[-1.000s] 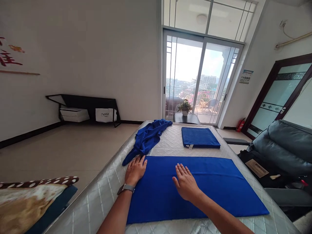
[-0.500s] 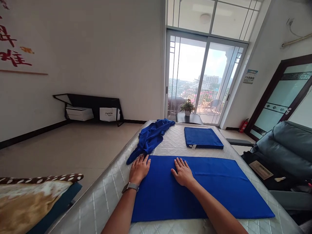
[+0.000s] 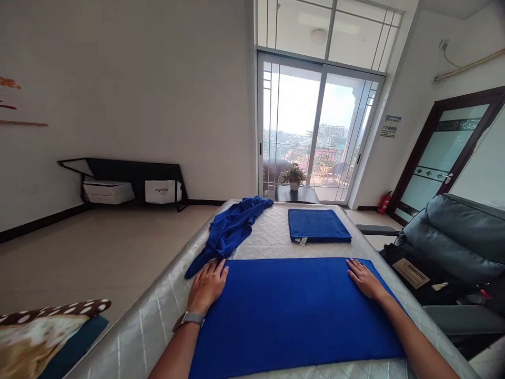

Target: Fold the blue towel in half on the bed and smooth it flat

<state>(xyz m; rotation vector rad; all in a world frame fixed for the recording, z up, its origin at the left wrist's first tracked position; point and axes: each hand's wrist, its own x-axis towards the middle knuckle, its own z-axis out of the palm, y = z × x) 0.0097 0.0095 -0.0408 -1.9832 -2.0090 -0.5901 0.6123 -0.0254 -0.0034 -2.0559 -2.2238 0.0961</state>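
A blue towel [image 3: 292, 316] lies spread flat and smooth across the near part of the mattress [image 3: 272, 234]. My left hand [image 3: 208, 284] rests open at its far left corner, fingers flat. At the far right corner my right hand [image 3: 365, 279] presses down, also open with the fingers stretched out. Just beyond my left hand is a crumpled blue cloth [image 3: 232, 229], close to the fingertips. Farther back, to the right, sits a neatly folded stack of blue cloth [image 3: 319, 225] with white tags at its front edge.
On the right stands a dark leather armchair [image 3: 461, 242] with a cardboard piece [image 3: 411, 272] on it. A patterned pillow or blanket [image 3: 43, 342] is at the lower left. Behind the mattress are a potted plant [image 3: 294, 176] and a glass sliding door [image 3: 292, 116].
My right hand has slid right from the towel's middle to its far right corner. The crease there has gone. My left hand stays at the left corner, while the view has shifted slightly.
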